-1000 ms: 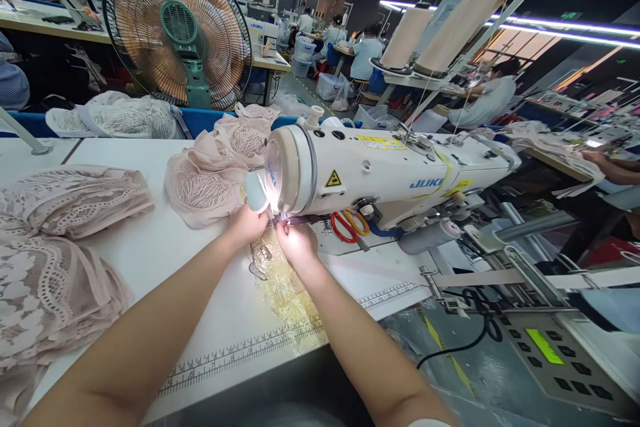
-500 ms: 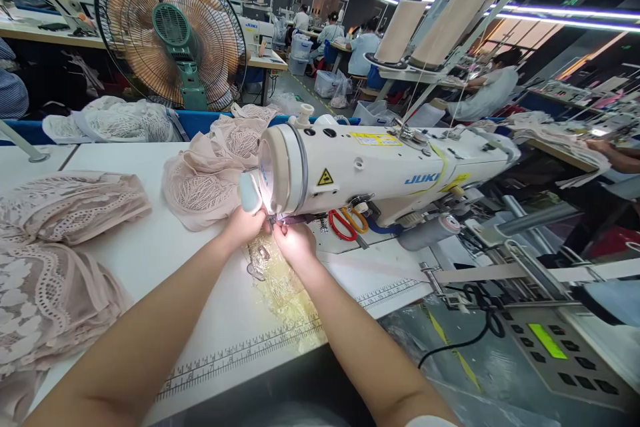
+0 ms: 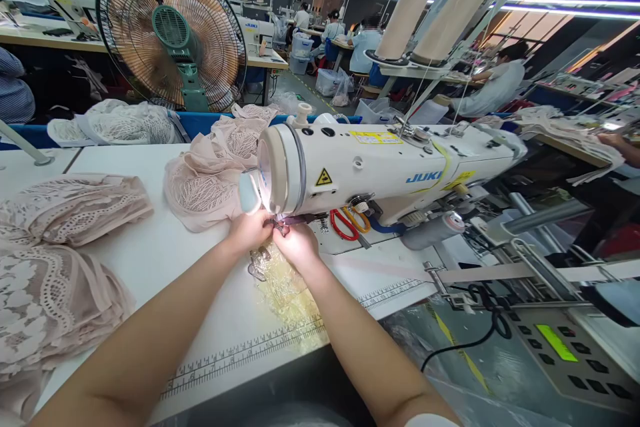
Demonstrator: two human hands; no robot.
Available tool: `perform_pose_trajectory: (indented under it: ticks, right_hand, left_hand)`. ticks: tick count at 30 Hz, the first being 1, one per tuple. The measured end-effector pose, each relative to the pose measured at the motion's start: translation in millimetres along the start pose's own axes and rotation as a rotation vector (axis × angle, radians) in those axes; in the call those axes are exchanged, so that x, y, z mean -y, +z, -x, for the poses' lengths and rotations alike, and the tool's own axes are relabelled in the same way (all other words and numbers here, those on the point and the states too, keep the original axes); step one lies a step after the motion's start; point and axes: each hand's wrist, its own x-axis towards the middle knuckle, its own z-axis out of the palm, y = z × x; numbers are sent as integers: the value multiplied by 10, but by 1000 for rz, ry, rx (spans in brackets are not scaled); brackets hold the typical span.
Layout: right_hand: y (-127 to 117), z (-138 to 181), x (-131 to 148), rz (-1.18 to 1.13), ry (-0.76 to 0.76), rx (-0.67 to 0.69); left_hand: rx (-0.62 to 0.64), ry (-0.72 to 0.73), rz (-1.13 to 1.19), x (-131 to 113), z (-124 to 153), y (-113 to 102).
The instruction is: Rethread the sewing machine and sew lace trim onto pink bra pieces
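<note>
Both my hands meet under the head of a white JUKI sewing machine, right at the needle. My left hand is closed, pinching a small pale piece of fabric at the presser foot. My right hand is closed on the same piece from the right. The yellowish translucent fabric trails toward me over the white table between my forearms. The needle itself is hidden by my fingers.
Pink lace garments lie in piles at the left and behind the machine. Red-handled scissors rest on the machine bed. A standing fan is behind. A control panel sits lower right. Other people work at far tables.
My hands have stayed at the needle with only small shifts; the view has drifted slightly.
</note>
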Motion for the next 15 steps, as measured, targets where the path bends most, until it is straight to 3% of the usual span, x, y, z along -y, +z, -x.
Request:
perform_pose_trajectory:
  ticks: [10, 15]
  right_hand:
    - [-53, 3, -17, -85, -11, 41]
    - [-453, 355, -132, -95, -118, 91]
  left_hand:
    - [-106, -45, 138, 38, -49, 25]
    - [-193, -109, 288, 164, -72, -108]
